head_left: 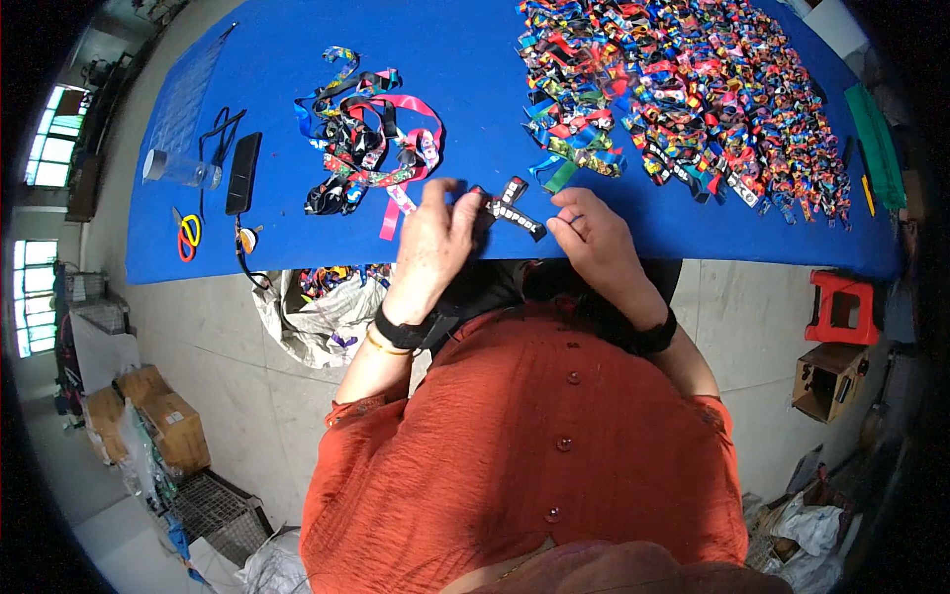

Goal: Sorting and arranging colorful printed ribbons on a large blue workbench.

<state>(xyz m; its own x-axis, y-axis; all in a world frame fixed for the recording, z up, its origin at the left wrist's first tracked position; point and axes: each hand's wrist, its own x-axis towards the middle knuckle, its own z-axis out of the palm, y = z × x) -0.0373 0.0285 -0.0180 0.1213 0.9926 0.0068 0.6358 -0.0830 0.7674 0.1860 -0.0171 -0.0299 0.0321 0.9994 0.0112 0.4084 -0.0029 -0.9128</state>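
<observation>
My left hand (432,243) is closed at the table's front edge, thumb and fingers pinching a black printed ribbon (515,217). The ribbon is crossed or looped, its ends spreading toward the right. Just beyond its right end, my right hand (597,243) has its fingertips pressed together; whether something thin is between them cannot be made out. To the left of my left hand lies a loose tangle of printed ribbons (368,148), with a pink strip hanging toward me. A large heap of cut, looped ribbon pieces (683,99) covers the table's far right.
On the blue table (475,59), scissors (186,235), a clear bottle (181,169) and a black oblong case with a cord (243,173) lie at left. Under the table's edge is a white sack (322,332) of ribbons. A red stool (843,308) stands at right, cardboard boxes (163,421) at left.
</observation>
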